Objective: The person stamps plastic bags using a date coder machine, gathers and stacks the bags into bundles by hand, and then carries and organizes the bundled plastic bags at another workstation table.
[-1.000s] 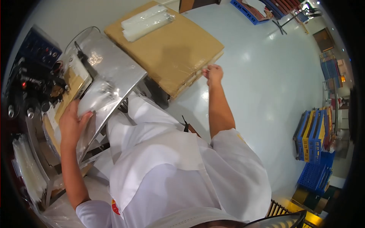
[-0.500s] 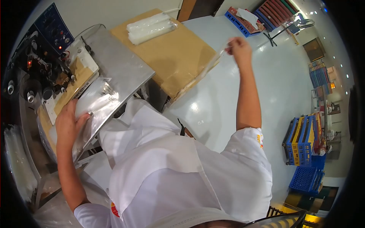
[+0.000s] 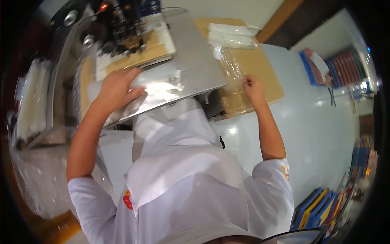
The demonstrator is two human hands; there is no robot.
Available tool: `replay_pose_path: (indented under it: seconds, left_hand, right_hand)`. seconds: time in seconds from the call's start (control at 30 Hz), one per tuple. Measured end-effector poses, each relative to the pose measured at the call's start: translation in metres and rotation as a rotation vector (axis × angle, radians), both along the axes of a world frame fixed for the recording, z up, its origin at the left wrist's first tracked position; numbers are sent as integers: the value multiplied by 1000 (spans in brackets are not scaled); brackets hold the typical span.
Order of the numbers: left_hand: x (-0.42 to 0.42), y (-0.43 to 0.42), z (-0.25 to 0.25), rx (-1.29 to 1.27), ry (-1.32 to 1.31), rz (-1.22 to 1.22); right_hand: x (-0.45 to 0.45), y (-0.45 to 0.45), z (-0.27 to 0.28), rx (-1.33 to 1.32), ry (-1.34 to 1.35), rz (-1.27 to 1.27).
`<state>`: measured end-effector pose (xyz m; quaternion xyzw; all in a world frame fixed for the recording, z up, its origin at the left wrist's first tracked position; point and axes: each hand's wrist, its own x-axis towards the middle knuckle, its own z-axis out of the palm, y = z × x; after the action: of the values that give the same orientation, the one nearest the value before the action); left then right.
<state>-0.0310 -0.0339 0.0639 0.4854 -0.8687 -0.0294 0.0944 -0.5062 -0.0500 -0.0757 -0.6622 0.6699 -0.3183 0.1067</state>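
Observation:
My left hand (image 3: 118,90) rests with its fingers apart on clear plastic film (image 3: 162,81) lying on the metal table (image 3: 195,61), just in front of the black coding machine (image 3: 126,32). My right hand (image 3: 252,87) is closed on the edge of a clear plastic bag (image 3: 229,63), which stretches up and to the left over the brown cardboard surface (image 3: 268,77). Rolled bundles of clear plastic (image 3: 231,35) lie at the back of that cardboard, beyond the bag.
Stacked plastic bags (image 3: 34,101) stand on a shelf at the left. A large plastic sack (image 3: 44,179) hangs below. Blue and yellow crates (image 3: 315,209) are at the lower right, and a blue crate (image 3: 310,69) with more crates stands at the upper right.
The view has turned. My right hand has come back over the cardboard from above the floor, with a clear bag now visible in it. My left hand remains on the film.

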Motion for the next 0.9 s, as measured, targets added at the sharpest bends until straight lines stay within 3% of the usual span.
replay_pose_path:
  seconds: [0.03, 0.13, 0.33, 0.43, 0.5, 0.6, 0.77, 0.9]
  left_hand:
    - [-3, -1, 2, 15, -31, 18]
    - [-7, 5, -2, -72, -46, 22]
    - [-3, 0, -11, -46, 66, -43]
    - [-4, -2, -1, 1, -14, -60]
    - [-6, -2, 3, 24, -69, -59]
    - [-5, -1, 3, 26, -67, -64]
    - [-1, -3, 3, 41, 1, -74]
    - [4, -3, 0, 39, 40, -65]
  right_hand:
    - [-1, 1, 1, 119, -38, -20]
    - [-4, -5, 4, 55, -262, -90]
    - [35, -2, 77, -284, -233, -131]
    - [66, -5, 98, -372, -25, -42]
    - [92, -7, 105, -339, -102, 121]
    - [138, -17, 101, -258, -386, 334]
    - [192, -14, 84, -103, -224, 484]
    - [186, -14, 64, -183, -129, 472]
